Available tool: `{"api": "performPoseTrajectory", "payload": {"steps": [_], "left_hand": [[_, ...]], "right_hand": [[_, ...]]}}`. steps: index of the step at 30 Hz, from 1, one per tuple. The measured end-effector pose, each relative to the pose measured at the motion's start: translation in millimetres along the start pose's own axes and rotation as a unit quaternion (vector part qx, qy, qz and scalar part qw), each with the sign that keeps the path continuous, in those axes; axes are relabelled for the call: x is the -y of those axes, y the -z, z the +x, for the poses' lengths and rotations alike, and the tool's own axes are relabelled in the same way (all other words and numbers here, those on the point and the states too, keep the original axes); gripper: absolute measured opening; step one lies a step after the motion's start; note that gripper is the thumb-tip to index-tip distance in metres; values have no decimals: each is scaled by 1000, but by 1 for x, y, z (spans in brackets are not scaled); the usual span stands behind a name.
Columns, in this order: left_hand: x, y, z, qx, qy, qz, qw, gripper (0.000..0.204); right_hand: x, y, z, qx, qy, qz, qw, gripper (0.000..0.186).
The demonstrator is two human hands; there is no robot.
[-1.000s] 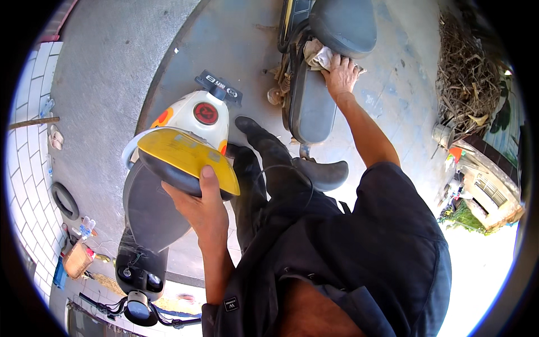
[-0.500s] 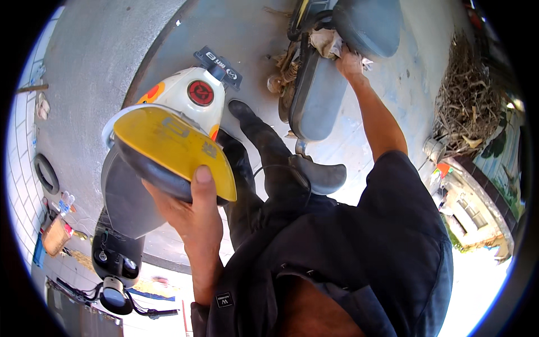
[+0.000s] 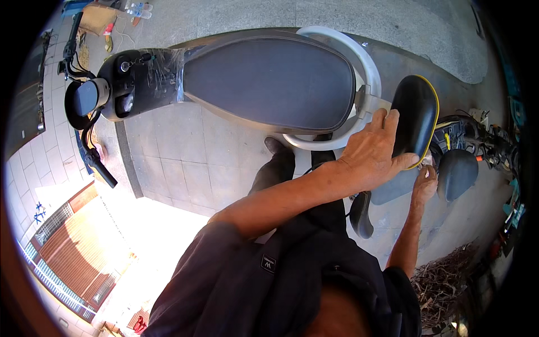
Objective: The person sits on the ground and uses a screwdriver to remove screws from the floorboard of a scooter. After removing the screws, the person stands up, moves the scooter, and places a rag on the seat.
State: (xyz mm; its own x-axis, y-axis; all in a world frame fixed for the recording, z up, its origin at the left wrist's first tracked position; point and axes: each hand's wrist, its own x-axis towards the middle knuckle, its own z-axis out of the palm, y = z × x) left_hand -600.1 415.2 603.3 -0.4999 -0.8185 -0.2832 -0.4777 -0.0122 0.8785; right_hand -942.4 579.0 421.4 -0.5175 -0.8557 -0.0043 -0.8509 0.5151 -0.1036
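Note:
Fingers of my left hand (image 3: 370, 151) lie across the black padded face of a yellow-edged backrest (image 3: 412, 115), with the thumb at its lower edge. The backrest stands at the tail of a scooter, behind its long dark seat (image 3: 269, 81) and beside a pale grey grab rail (image 3: 365, 59). Farther right, my right hand (image 3: 425, 182) is closed on a pale cloth (image 3: 429, 159), mostly hidden behind the backrest. Around that hand are a second vehicle's grey seat (image 3: 396, 190) and a dark rounded pad (image 3: 457, 174).
The scooter's handlebar (image 3: 101, 165) and round display (image 3: 85, 99) are at the left. A small dark saddle (image 3: 362, 216) sits near my legs. Dry twigs (image 3: 443, 289) are heaped at lower right. Plastic bottles (image 3: 139, 10) lie at the top left.
My view has swung toward the scooter's front, bringing its whole seat into sight. The backrest now shows its black face rather than its yellow back. The right hand stays at the cloth.

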Motion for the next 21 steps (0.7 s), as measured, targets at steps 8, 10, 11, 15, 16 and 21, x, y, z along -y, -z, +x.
{"api": "performPoseTrajectory", "payload": {"steps": [8,10,11,15,16,21], "left_hand": [[152,180,-219,-244,134,150,949,54],[190,241,-299,-359,181,249,881,57],[205,271,-340,-403,216,321,829,58],[222,364,-461,-473,274,583,601,69],[233,376,-475,-481,290,587,583,69],[303,455,-538,-469,473,371,646,67]], "right_hand": [[89,55,-40,2,-128,220,967,30],[145,78,-47,7,-111,237,965,29],[168,86,-48,18,-99,253,962,29],[199,92,-79,23,-146,361,921,27],[181,77,-74,-20,-134,344,929,26],[212,108,-50,-85,-141,444,881,34]]}}
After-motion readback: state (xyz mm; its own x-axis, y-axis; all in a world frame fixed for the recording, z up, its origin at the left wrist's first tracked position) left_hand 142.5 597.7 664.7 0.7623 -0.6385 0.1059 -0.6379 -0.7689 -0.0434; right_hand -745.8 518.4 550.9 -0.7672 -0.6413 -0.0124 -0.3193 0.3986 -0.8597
